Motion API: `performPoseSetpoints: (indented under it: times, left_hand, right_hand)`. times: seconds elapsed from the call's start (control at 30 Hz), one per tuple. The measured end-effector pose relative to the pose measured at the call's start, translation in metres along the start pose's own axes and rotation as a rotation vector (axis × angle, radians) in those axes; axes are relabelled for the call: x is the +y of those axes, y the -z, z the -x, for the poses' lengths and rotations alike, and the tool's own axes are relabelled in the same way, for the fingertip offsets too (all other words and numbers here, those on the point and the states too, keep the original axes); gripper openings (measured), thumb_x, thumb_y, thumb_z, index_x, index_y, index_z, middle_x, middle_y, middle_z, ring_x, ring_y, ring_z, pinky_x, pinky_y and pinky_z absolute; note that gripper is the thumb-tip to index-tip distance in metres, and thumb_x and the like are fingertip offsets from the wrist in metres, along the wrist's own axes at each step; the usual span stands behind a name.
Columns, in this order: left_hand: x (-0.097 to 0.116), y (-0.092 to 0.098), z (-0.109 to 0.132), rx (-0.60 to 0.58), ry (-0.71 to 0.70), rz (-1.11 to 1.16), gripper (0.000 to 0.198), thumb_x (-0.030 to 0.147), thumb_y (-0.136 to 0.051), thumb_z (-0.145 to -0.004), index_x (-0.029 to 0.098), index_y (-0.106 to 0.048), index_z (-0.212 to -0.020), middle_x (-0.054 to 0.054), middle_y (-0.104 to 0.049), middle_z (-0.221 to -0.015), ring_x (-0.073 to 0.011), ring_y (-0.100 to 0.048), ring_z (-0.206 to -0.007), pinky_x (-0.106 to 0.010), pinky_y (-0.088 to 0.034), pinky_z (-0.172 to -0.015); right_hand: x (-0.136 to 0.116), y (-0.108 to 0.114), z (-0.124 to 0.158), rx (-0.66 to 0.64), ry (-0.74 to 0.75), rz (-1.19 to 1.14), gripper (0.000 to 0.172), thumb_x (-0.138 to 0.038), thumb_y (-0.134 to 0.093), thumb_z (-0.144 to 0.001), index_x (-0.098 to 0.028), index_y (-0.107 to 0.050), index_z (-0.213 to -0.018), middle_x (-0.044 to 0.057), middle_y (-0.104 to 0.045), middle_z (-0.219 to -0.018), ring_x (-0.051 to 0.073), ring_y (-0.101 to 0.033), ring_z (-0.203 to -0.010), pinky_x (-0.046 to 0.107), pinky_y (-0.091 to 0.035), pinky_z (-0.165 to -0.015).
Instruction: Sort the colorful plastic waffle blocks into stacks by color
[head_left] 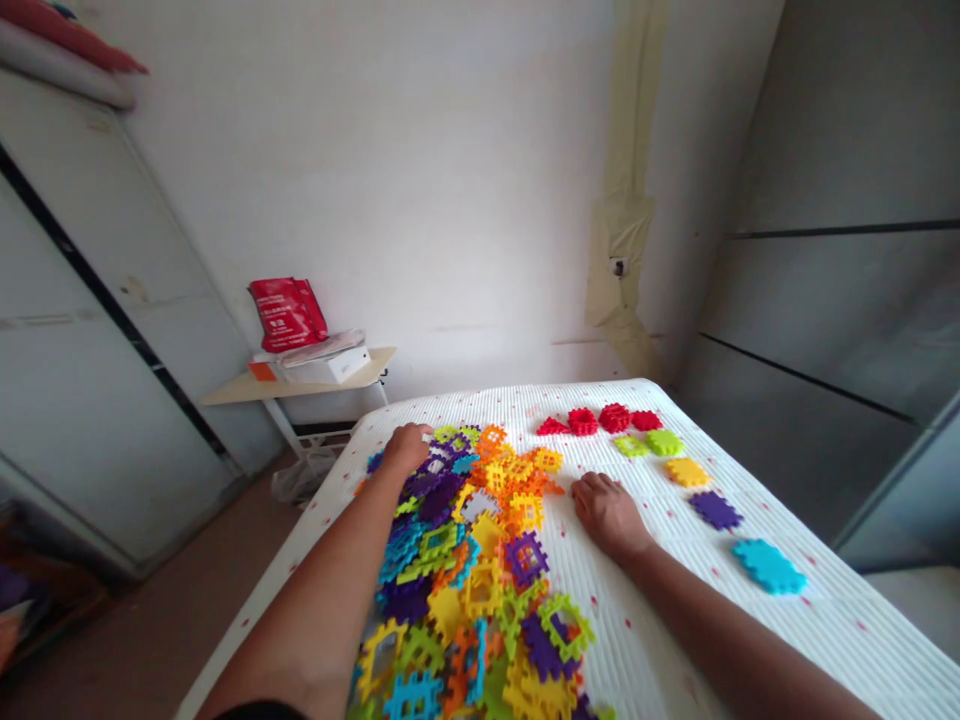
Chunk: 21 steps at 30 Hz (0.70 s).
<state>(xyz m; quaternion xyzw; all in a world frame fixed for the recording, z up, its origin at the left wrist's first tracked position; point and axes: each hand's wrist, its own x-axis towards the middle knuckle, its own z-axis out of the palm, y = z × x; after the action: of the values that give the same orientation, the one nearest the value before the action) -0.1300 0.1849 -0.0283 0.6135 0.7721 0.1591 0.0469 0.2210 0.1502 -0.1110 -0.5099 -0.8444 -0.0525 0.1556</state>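
Two bare forearms, left [322, 590] and right [720, 620], lie nearest the camera in the head view from which I operate, with the near end of a heap of toothed plastic pieces [487, 535] between them. The heap runs lengthwise over a white patterned cover [465, 402], its colours mixed and its members overlapping. At its far left edge sits the left hand [409, 448], fingers turned inward over the pieces; whether they pinch anything I cannot tell. Just beside the heap's right side, the right hand [604, 505] lies palm down and loosely curled, fingertips near an orange piece [553, 488]; its underside is hidden, so I cannot tell whether it covers or holds one. Well apart to the right stand groups of single colours: red pieces [583, 422] farthest, then green pieces [664, 443], a yellow piece [687, 472], a purple piece [716, 510] and a blue piece [769, 566]. For good handling, I judge that a plate is best pinched by its rim or open window and raised straight up, since interlocked teeth may drag neighbours, and that the right wrist should keep clear of the groups.
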Motion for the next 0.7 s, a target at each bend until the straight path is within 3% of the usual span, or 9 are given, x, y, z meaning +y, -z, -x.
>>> performPoseSetpoints:
  times: [0.1, 0.33, 0.7]
  left_hand:
    - [0.002, -0.017, -0.013, -0.043, -0.016, -0.137, 0.033, 0.034, -0.056, -0.087, 0.018, -0.056, -0.116, -0.009, -0.056, -0.123, -0.0226, -0.055, -0.109, -0.046, -0.046, -0.092]
    - [0.004, -0.041, -0.026, -0.108, -0.006, -0.32, 0.036, 0.034, -0.055, -0.088, 0.018, -0.054, -0.119, -0.009, -0.056, -0.121, -0.0217, -0.057, -0.104, -0.044, -0.05, -0.086]
    - [0.002, -0.03, -0.007, -0.145, -0.12, -0.407, 0.035, 0.035, -0.055, -0.088, 0.017, -0.055, -0.117, -0.009, -0.057, -0.119, -0.0217, -0.058, -0.103, -0.045, -0.049, -0.087]
  right_hand:
    - [0.001, -0.003, -0.001, 0.013, -0.009, -0.018, 0.021, -0.019, -0.044, -0.09, -0.018, -0.064, -0.085, 0.005, -0.062, -0.089, 0.017, -0.054, -0.086, 0.028, -0.033, -0.073]
    - [0.001, -0.007, -0.003, 0.026, -0.038, -0.012, 0.022, -0.022, -0.042, -0.092, -0.019, -0.062, -0.084, 0.005, -0.061, -0.09, 0.016, -0.053, -0.085, 0.027, -0.033, -0.073]
    - [-0.001, -0.001, -0.003, -0.005, -0.046, -0.033, 0.02, -0.021, -0.043, -0.09, -0.018, -0.063, -0.086, 0.006, -0.062, -0.092, 0.016, -0.054, -0.087, 0.027, -0.034, -0.074]
